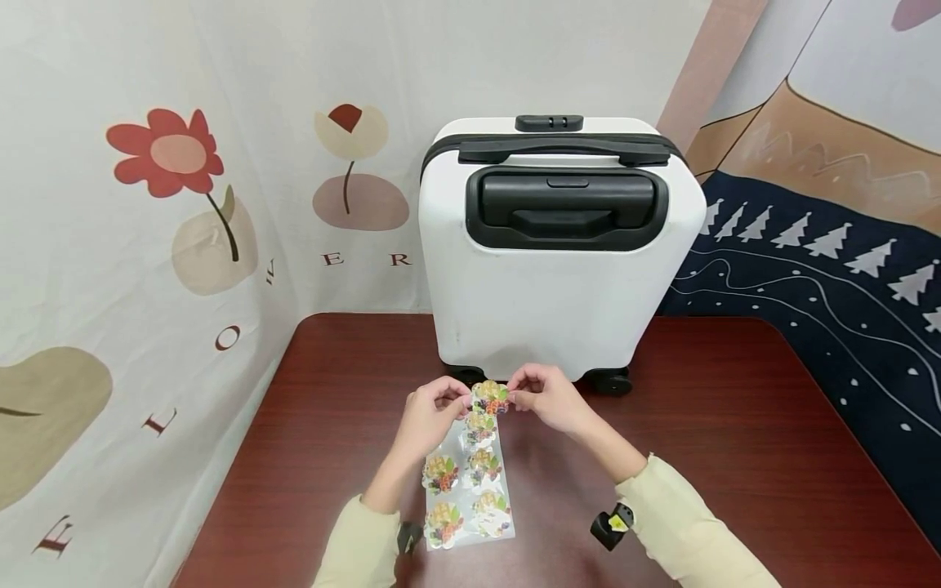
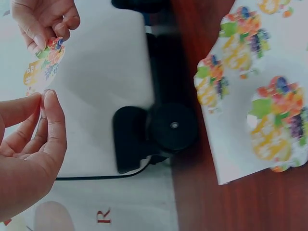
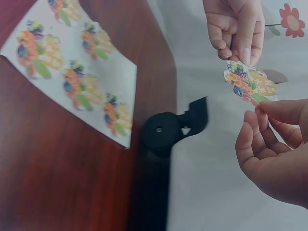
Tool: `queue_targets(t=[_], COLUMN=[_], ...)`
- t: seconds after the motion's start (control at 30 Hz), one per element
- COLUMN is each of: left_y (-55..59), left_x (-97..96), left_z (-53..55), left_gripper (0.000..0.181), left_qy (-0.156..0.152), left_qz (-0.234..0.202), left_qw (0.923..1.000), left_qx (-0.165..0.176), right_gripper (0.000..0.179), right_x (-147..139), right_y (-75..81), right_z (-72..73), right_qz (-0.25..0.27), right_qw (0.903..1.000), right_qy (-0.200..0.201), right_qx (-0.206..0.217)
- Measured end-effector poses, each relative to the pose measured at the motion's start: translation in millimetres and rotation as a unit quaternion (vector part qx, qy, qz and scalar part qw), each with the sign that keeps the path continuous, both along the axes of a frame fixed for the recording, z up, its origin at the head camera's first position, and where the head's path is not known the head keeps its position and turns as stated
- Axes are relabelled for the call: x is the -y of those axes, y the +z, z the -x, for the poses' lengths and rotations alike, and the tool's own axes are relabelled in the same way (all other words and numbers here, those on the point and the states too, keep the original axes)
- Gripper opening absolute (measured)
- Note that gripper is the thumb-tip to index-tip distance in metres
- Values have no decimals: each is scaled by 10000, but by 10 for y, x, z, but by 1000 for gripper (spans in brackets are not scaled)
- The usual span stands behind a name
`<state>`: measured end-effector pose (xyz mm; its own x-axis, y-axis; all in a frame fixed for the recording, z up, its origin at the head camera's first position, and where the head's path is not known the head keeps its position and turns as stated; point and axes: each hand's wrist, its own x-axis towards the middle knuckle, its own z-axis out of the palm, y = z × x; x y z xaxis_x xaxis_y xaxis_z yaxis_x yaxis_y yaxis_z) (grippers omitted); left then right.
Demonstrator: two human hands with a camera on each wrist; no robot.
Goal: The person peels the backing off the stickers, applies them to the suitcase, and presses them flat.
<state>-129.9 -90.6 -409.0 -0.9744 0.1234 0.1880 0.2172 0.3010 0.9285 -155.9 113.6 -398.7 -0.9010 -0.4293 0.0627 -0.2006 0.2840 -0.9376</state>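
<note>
A colourful fruit-print sticker (image 1: 489,397) is held up between both hands, in front of the lower part of a white suitcase (image 1: 544,306). My left hand (image 1: 435,415) pinches its left edge between thumb and forefinger. At the opposite edge, the thumb and forefinger of my right hand (image 1: 550,400) pinch it too. The sticker (image 3: 248,83) is off the table, its printed side showing in the right wrist view. Below the hands a white sticker sheet (image 1: 470,531) lies on the table, bearing several more fruit stickers (image 2: 276,122).
The suitcase stands upright on the reddish-brown table (image 1: 735,457), its black wheels (image 1: 608,381) just beyond the hands. Its black handle recess (image 1: 566,208) faces me. A printed cloth (image 1: 279,82) hangs behind and to the left.
</note>
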Motion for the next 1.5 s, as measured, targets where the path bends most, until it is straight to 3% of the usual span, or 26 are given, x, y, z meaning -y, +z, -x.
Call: queue_targets(t=[0.5,0.73,1.07,1.23,1.5], left_y=[481,959,884,958,1040], left_x=[34,-31,28,29,31], left_z=[261,173,487,533,571], left_gripper=[4,8,11,11,10], left_qy=[289,430,671,726,819], left_qz=[17,-19,-157,-114,-29], left_qw=[9988,9979,9924,9874,9830], left_qx=[-387,-492,-1020,-1403,-1642], right_gripper=[5,5,4,3,4], right_x=[109,169,241,265,305], right_y=[503,667,914,1008,1089], right_z=[170,255,330,333,347], right_qz=[204,341,375,313,252], right_qw=[9970,9913,9789,9732,9642], right_qy=[-365,-628,-1004,-1265,-1552], right_qx=[-658,-1105,-1741,-1897,-2136])
